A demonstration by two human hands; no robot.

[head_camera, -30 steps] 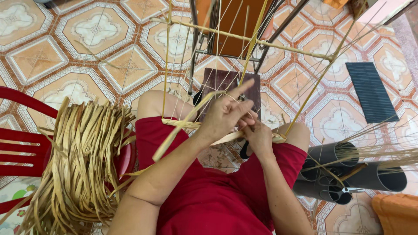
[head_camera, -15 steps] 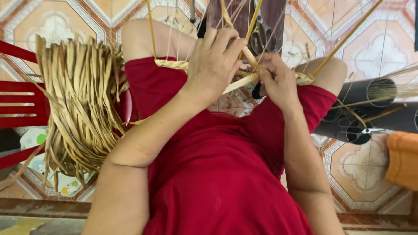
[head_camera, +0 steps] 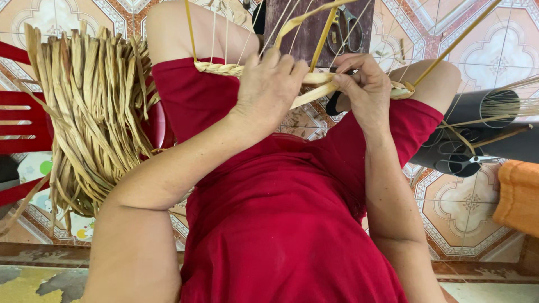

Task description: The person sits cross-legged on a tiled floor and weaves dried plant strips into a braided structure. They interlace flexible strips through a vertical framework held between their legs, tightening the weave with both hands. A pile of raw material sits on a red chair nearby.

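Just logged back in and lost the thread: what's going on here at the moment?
A person in red clothing, seated, is weaving pale straw. The left hand presses down on a braided straw rim lying across the knees, while the right hand pinches a flat straw strip against it. Thin upright stakes rise from the rim. A big bundle of dried straw hangs over a red chair at the person's left. Black tubes lie on the tiled floor at the right.
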